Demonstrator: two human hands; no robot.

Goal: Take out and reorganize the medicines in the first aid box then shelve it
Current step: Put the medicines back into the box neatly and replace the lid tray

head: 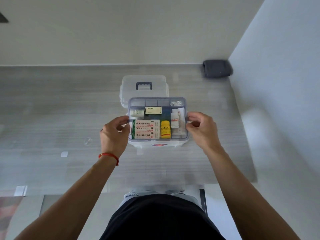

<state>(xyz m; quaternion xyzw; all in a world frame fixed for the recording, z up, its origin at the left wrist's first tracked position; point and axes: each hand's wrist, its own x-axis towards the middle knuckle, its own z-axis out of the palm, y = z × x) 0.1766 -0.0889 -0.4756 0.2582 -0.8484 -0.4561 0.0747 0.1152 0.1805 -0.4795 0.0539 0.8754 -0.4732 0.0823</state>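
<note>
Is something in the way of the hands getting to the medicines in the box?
Yes. The clear divided plastic tray lies over the transparent first aid box, covering the yellow pill bottle and the white plaster cartons seen through it. The left hand and right hand pinch its two side edges.

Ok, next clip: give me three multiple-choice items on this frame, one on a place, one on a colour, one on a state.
1. Where does the clear plastic lid with the dark handle lie?
A. behind the box
B. left of the box
C. on the box

2. What colour is the small bottle in the tray's front row?
A. blue
B. yellow
C. red

3. What are the hands doing?
A. resting flat on the table
B. holding the lid
C. pinching the ends of the clear divided tray

Key: 1 A, the lid lies on the table past the box; 2 B, its body and cap are yellow; 3 C, the left hand and right hand each pinch a tray end.
</note>
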